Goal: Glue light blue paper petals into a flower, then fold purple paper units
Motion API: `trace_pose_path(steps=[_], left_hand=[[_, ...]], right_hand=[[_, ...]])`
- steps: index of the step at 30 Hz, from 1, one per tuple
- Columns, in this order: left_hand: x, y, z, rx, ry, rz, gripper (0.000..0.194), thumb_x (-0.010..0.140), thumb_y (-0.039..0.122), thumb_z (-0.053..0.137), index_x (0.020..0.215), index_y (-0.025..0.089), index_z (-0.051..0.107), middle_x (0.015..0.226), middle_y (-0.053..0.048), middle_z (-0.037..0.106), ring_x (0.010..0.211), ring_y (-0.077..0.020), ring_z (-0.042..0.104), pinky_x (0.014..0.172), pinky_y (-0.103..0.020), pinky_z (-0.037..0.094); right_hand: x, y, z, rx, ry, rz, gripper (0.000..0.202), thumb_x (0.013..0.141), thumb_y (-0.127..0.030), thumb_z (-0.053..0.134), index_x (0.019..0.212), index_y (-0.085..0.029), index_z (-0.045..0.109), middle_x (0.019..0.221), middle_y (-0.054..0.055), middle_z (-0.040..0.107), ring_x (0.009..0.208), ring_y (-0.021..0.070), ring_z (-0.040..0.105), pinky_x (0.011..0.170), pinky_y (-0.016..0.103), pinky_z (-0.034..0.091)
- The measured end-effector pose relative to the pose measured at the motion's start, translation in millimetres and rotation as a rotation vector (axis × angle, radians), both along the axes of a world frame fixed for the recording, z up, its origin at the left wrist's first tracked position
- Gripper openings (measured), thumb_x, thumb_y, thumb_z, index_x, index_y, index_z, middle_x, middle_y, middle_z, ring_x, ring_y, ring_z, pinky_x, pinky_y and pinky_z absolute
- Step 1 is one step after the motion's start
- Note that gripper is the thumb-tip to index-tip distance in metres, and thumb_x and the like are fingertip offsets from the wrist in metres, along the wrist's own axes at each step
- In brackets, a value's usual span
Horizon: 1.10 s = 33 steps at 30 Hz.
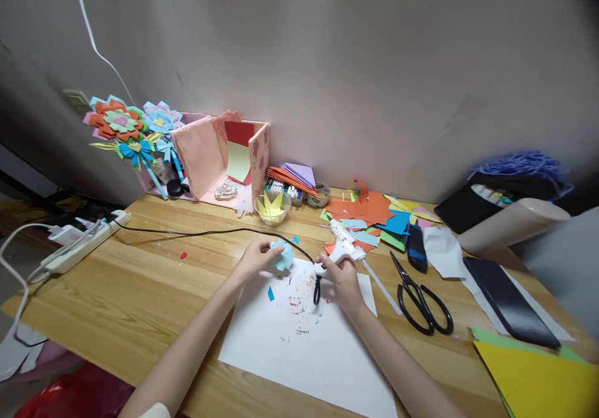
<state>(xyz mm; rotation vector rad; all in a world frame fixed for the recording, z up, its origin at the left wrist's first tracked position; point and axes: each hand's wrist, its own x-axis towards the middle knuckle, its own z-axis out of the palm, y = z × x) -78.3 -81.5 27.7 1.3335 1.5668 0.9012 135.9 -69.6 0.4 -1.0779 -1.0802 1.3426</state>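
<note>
My left hand is closed on a small light blue paper flower at the upper left of a white sheet. To its right, my right hand is wrapped round the handle of a white glue gun. The gun's nozzle points up and left, and a clear glue stick sticks out of its back end. On the sheet are coloured smears and a small blue paper scrap.
Black scissors, a cutter and a phone lie at the right. Paper scraps, a bowl and a pink box line the wall. A black cable runs from a power strip at left.
</note>
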Motion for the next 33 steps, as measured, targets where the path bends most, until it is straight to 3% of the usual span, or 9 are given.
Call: trace_pose_path(steps=[4,7,11,15,21,24,28,33], left_hand=[[0.8,-2.1,-9.6,0.185,0.35,0.063,0.032,0.074,0.042,0.059,0.092,0.016,0.062,0.094,-0.008,0.063,0.084,-0.0205,0.06,0.073,-0.03,0.045],[-1.3,-4.2,-8.4,0.267,0.419,0.034,0.026,0.075,0.034,0.06,0.097,0.019,0.061,0.099,-0.007,0.06,0.088,-0.0192,0.06,0.076,-0.029,0.045],[1.1,1.2,-8.6,0.262,0.43,-0.068,0.016,0.076,0.029,0.058,0.087,0.019,0.065,0.089,-0.004,0.063,0.082,-0.0177,0.058,0.072,-0.027,0.043],[4.6,7.9,-12.1,0.273,0.376,-0.108,0.023,0.083,0.031,0.046,0.083,0.018,0.065,0.085,-0.005,0.064,0.08,-0.017,0.057,0.071,-0.027,0.042],[2.1,12.4,-13.8,0.22,0.136,-0.025,0.029,0.087,0.035,0.035,0.072,0.017,0.053,0.071,-0.002,0.06,0.067,-0.0131,0.054,0.062,-0.023,0.041],[-1.2,15.9,-4.0,0.239,0.049,0.017,0.034,0.086,0.039,0.036,0.063,0.017,0.049,0.061,0.0,0.055,0.06,-0.0113,0.05,0.059,-0.023,0.04],[-7.8,22.3,23.8,0.201,-0.096,0.081,0.036,0.075,0.047,0.052,0.06,0.015,0.054,0.058,0.0,0.057,0.052,-0.01,0.048,0.051,-0.022,0.039],[-19.4,33.1,56.2,0.185,-0.125,0.137,0.025,0.057,0.035,0.072,0.064,0.012,0.065,0.059,-0.003,0.064,0.052,-0.0117,0.054,0.05,-0.022,0.043]], right_hand=[[-4.8,-3.0,0.2,0.013,-0.017,-0.013,0.02,0.069,-0.038,0.067,0.069,-0.018,0.063,0.074,0.003,0.063,0.079,0.0174,0.057,0.079,0.031,0.041],[-4.8,-5.2,-2.7,0.03,-0.028,-0.01,0.019,0.07,-0.037,0.066,0.07,-0.018,0.062,0.075,0.002,0.062,0.08,0.0179,0.056,0.081,0.031,0.04],[-4.9,-7.8,-4.4,0.062,-0.026,0.043,0.018,0.072,-0.037,0.064,0.071,-0.019,0.061,0.072,0.002,0.06,0.075,0.0171,0.055,0.079,0.031,0.04],[-4.4,-9.3,-3.6,0.102,-0.057,0.073,0.02,0.073,-0.037,0.063,0.066,-0.019,0.062,0.073,0.002,0.06,0.079,0.0186,0.055,0.081,0.031,0.039],[-3.8,-9.4,-2.0,0.08,-0.019,0.066,0.015,0.072,-0.035,0.063,0.071,-0.02,0.063,0.073,0.002,0.06,0.079,0.0187,0.054,0.083,0.032,0.037],[-3.9,-10.0,0.0,0.097,-0.038,0.066,0.018,0.073,-0.037,0.062,0.066,-0.02,0.062,0.073,0.003,0.059,0.08,0.0187,0.054,0.084,0.033,0.037],[-3.6,-10.8,0.9,0.113,-0.065,0.088,0.021,0.075,-0.037,0.059,0.064,-0.02,0.061,0.072,0.002,0.058,0.076,0.0173,0.053,0.079,0.031,0.038],[-2.7,-10.9,-0.6,0.092,-0.054,0.087,0.022,0.075,-0.039,0.06,0.067,-0.019,0.06,0.073,0.003,0.058,0.076,0.018,0.053,0.076,0.03,0.038]])
